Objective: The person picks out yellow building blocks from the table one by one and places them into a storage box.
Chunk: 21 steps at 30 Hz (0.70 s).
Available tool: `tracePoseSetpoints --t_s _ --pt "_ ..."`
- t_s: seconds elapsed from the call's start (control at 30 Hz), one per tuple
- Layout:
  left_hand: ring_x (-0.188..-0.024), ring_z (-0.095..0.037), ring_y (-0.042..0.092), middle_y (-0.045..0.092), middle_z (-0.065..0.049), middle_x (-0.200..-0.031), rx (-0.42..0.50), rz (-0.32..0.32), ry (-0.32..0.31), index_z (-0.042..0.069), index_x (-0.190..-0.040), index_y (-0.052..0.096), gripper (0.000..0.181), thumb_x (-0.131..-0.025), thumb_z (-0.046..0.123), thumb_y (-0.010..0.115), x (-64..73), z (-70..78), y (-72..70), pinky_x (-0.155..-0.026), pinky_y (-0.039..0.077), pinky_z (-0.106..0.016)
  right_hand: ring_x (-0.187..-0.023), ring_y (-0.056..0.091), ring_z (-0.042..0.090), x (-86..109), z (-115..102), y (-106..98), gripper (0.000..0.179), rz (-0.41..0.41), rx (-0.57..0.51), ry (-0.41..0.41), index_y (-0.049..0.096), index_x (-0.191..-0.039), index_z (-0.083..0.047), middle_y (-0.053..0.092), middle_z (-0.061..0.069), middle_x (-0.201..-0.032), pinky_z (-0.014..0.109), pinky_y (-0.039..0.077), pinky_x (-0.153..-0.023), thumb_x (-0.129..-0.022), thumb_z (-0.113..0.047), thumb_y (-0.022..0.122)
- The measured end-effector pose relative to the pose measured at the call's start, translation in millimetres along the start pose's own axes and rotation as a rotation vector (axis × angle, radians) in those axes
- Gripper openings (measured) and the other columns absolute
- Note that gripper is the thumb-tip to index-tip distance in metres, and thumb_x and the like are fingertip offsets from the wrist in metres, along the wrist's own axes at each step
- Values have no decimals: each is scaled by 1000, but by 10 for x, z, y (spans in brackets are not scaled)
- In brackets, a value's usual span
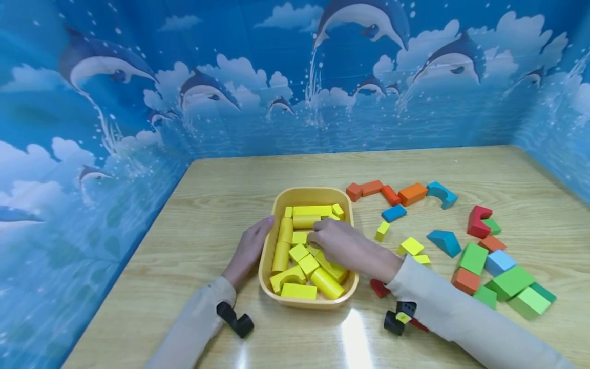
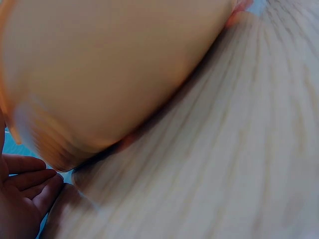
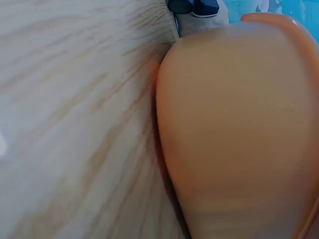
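Observation:
A yellow plastic tub (image 1: 308, 304) stands on the table, with several yellow blocks lying in it: cylinders, cubes, long bars and an arch block (image 1: 288, 277). My left hand (image 1: 251, 243) is at the tub's left side, fingers extended by its outer wall; the left wrist view shows these fingers (image 2: 30, 181) near the tub's lower edge. My right hand (image 1: 338, 241) reaches over the tub's right rim, its fingers bent down among the yellow blocks. Whether it pinches one is hidden from above. The right wrist view shows mostly the tub's outer wall (image 3: 239, 124).
Right of the tub lie loose yellow blocks (image 1: 411, 246), a red-orange row (image 1: 372, 188), blue pieces (image 1: 444, 242) and a cluster of green blocks (image 1: 510, 282). A red block (image 1: 379, 288) lies beneath the right forearm. A dolphin-printed curtain (image 1: 258, 113) borders the table.

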<state>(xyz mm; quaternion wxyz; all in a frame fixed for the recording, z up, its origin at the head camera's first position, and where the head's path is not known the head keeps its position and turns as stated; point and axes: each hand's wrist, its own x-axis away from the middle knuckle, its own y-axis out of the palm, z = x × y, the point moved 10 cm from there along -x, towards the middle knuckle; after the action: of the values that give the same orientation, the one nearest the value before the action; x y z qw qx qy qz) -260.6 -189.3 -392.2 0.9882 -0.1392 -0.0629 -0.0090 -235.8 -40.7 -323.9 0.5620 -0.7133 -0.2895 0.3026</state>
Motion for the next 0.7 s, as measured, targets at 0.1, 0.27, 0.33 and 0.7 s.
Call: tracePoseSetpoints --t_s 0.1,0.27,0.33,0.7 --pt "-113 -34 60 53 -19 -137 -9 2 -2 6 -145 43 65 -100 53 38 0 0 -3 -88 56 -39 -86 59 18 -2 36 30 25 -37 -14 43 69 -114 -9 64 6 -98 28 54 -72 -91 -2 63" --pt "-113 -34 61 53 -20 -136 -10 2 -7 5 -145 43 61 -102 49 37 -3 -4 -2 -87 56 -39 -96 57 24 7 59 -16 42 3 -33 60 62 -125 -10 61 10 -110 34 54 -79 -87 8 62" --pt "-113 -34 61 54 -21 -135 -9 2 -7 5 -144 43 61 -102 49 37 -2 -8 -2 -87 56 -39 -98 57 26 8 58 -25 49 11 -18 54 62 -126 -10 61 12 -113 36 54 -83 -83 13 60" --pt "-113 -34 61 55 -21 -134 -8 -1 -3 6 -144 44 63 -101 51 38 -1 3 -2 -86 56 -39 -103 59 26 -7 86 82 54 -101 -10 93 59 -132 -10 62 11 -120 40 51 -93 -82 11 60"
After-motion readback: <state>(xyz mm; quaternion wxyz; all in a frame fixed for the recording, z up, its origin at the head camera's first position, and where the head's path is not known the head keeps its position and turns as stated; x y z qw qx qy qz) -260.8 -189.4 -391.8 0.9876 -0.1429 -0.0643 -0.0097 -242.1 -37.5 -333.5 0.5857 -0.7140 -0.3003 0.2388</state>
